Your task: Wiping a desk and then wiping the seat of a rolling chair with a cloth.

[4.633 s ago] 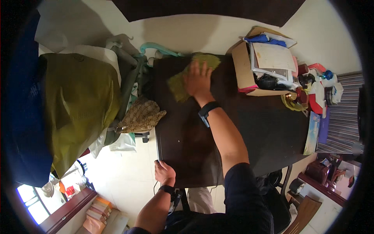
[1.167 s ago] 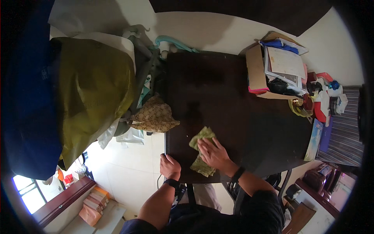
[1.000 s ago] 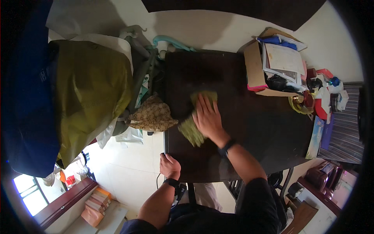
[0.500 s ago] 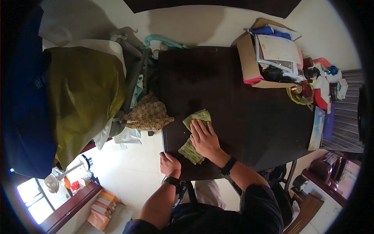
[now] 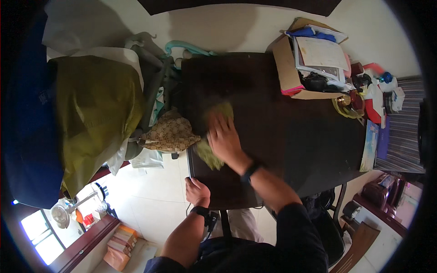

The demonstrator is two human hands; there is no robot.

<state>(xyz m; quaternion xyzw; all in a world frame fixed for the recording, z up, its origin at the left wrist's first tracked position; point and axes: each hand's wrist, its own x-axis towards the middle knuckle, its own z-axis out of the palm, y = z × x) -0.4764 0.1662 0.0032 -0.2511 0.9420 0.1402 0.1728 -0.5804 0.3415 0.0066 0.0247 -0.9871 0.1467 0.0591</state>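
Observation:
A green cloth point(image 5: 210, 156) lies on the dark tabletop point(image 5: 255, 136), toward its left side. My right hand point(image 5: 223, 136) rests on the cloth with its fingers stretched out flat, pressing it down; motion blurs the fingertips and the cloth's far end. Part of the cloth shows to the left of the palm and wrist. At the table's near left corner, my left hand point(image 5: 198, 192) is closed around the table edge. Its thumb lies along the side, while the fingers beneath are partly hidden.
A cardboard box point(image 5: 289, 68) of papers stands at the back right, beside small items and a yellow basket point(image 5: 344, 108). A brown patterned bag point(image 5: 168, 133) hangs against the table's left edge. A black chair point(image 5: 330, 227) stands at the near right.
My right hand has slid the green cloth to the left and farther from me across the tabletop. My left hand stays at the table edge.

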